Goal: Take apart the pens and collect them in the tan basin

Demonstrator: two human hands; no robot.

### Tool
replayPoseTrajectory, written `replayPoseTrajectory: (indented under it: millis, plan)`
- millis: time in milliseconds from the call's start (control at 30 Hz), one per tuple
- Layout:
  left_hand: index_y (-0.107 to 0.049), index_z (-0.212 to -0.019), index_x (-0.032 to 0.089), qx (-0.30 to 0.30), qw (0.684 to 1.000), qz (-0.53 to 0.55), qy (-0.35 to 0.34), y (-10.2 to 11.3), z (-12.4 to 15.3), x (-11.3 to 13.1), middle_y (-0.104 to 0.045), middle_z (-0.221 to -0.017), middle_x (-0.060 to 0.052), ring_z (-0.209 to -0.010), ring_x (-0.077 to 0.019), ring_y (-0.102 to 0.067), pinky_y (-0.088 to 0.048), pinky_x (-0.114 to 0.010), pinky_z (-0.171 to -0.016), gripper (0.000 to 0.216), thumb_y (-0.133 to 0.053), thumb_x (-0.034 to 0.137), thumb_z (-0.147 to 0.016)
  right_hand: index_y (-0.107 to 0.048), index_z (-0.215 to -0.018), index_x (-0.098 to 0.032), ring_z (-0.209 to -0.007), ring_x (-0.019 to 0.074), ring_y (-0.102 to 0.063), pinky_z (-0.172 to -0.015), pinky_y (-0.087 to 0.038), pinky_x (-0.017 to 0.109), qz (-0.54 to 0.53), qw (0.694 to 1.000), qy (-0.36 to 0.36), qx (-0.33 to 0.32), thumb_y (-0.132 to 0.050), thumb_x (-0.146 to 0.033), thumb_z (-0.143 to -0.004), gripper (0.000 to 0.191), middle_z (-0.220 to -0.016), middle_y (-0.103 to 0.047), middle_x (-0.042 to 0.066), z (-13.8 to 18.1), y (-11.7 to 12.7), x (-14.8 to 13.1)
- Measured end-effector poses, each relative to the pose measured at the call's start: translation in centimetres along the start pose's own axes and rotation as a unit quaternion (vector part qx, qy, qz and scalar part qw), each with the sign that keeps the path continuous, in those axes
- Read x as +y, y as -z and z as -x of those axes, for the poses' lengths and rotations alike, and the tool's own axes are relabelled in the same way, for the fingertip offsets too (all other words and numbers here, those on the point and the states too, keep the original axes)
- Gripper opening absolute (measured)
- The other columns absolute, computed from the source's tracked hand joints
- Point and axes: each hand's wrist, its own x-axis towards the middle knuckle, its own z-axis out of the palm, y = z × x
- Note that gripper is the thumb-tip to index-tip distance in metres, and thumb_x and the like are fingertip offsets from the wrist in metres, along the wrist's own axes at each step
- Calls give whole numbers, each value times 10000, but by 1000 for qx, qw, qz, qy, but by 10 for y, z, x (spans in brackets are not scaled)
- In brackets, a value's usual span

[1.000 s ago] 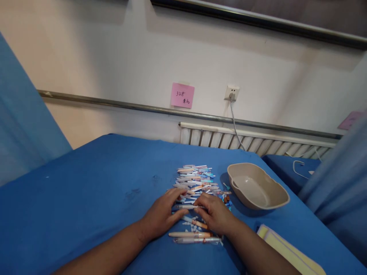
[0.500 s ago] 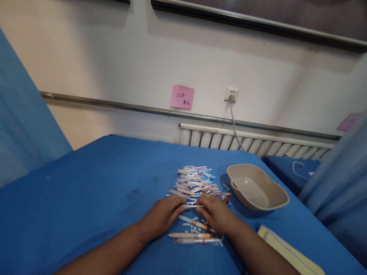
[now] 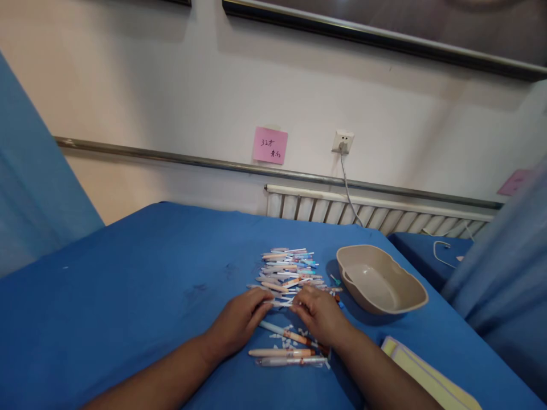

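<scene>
Blue cloth covers the surface point(image 3: 128, 296). Nearest the camera, 2 pens point(image 3: 284, 356) lie side by side between the forearms, a peach one and a clear one, with small white scraps point(image 3: 294, 336) scattered just beyond them. Another orange-tipped pen point(image 3: 282, 331) lies slanted under the wrists.

Left hand point(image 3: 237, 322) and right hand point(image 3: 320, 316) sit close together, fingertips pinched from both ends on 1 thin white pen point(image 3: 280, 304) held level at the near edge of the pen pile point(image 3: 288, 270). Grip looks light, fingertips only.

Risks, as a judgement: a pull or twist could pop the held pen apart and flick a small part off the cloth; the wrists could sweep the loose scraps or roll the 2 near pens toward the front edge; knuckles could nudge the pile, which is stacked loosely and would slide.

Right of the pile, a beige tray point(image 3: 380, 279) sits with nothing showing in it, just beside the pile, close enough to catch an elbow. A yellow pad point(image 3: 427, 376) lies near the right forearm at the surface edge.

Farther back: a radiator point(image 3: 376, 210), a wall socket point(image 3: 343, 141) with a cord hanging, a pink note point(image 3: 270, 145), and blue curtains on both sides. Nothing stands between the hands and the pile.
</scene>
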Motion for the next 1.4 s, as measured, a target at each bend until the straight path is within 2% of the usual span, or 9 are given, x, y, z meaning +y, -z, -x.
replayPoseTrajectory:
  millis: [133, 300, 367, 500, 633, 800, 1033, 1200, 1400]
  plan:
    - [-596, -987, 215, 48, 999, 14, 8, 4, -1, -6, -655, -954, -40, -893, -183, -591, -458, -292, -815, 255, -381, 334, -915, -559, -807, -198, -801, 145, -558, -703, -373, 241, 46, 998, 14, -31, -469, -269, -885, 139, -832, -594, 23, 1, 5, 5]
    - [-591, -953, 187, 146, 986, -4, 76, 15, -5, -22, -656, -875, -31, -826, -186, -599, -466, -287, -755, 259, -407, 360, -897, -561, -778, -197, -825, 156, -564, -709, -375, 244, 88, 993, 6, -77, -475, -286, -879, 160, -865, -600, 35, 1, 14, 13]
    - [-588, -961, 186, 156, 985, -3, 78, 16, -5, -25, -657, -888, -29, -837, -185, -601, -465, -287, -768, 244, -431, 356, -885, -569, -773, -198, -843, 167, -564, -714, -376, 250, 100, 991, 2, -87, -478, -295, -877, 169, -875, -605, 41, 0, 14, 12]
    - [-594, -972, 202, 75, 997, -8, 30, 8, -4, -17, -654, -944, -30, -886, -183, -591, -453, -293, -813, 198, -471, 317, -867, -585, -879, -207, -863, 175, -559, -721, -376, 259, 92, 992, -11, -82, -505, -303, -861, 126, -914, -600, 42, 0, 11, 8]
    - [-592, -936, 213, 3, 999, -39, -29, 0, -4, -10, -636, -931, -26, -897, -189, -557, -434, -309, -817, 128, -525, 224, -827, -564, -986, -211, -871, 171, -541, -741, -377, 259, 57, 997, -8, -59, -579, -279, -809, 191, -947, -580, 36, -1, 11, 9]
    - [-577, -953, 216, 7, 996, -49, -70, 1, -3, -10, -610, -984, -42, -936, -197, -524, -413, -326, -841, 153, -519, 167, -820, -566, -956, -199, -886, 182, -524, -756, -370, 269, 47, 999, 9, -22, -592, -264, -793, 178, -933, -581, 40, 1, 16, 4]
    - [-570, -942, 208, -52, 993, -45, -98, 5, 1, -1, -607, -933, -37, -895, -185, -520, -401, -309, -825, 139, -499, 157, -834, -600, -844, -206, -742, 150, -551, -663, -361, 234, 31, 985, 87, -145, -554, -317, -806, 125, -791, -630, 10, 9, 16, -21]
    - [-569, -973, 216, -100, 987, -71, -104, 5, 3, 3, -614, -933, -35, -898, -198, -523, -399, -304, -810, 141, -528, 231, -839, -600, -914, -199, -832, 168, -556, -733, -369, 243, 39, 988, 72, -132, -548, -174, -757, 167, -884, -638, 33, 8, 14, -22]
    - [-576, -961, 215, -82, 989, -83, -92, 2, 2, -3, -619, -925, -41, -888, -196, -533, -406, -302, -799, 167, -433, 283, -908, -574, -1044, -222, -890, 159, -545, -769, -380, 243, -4, 992, 66, -104, -478, -238, -857, 210, -952, -614, 38, 6, 11, -16]
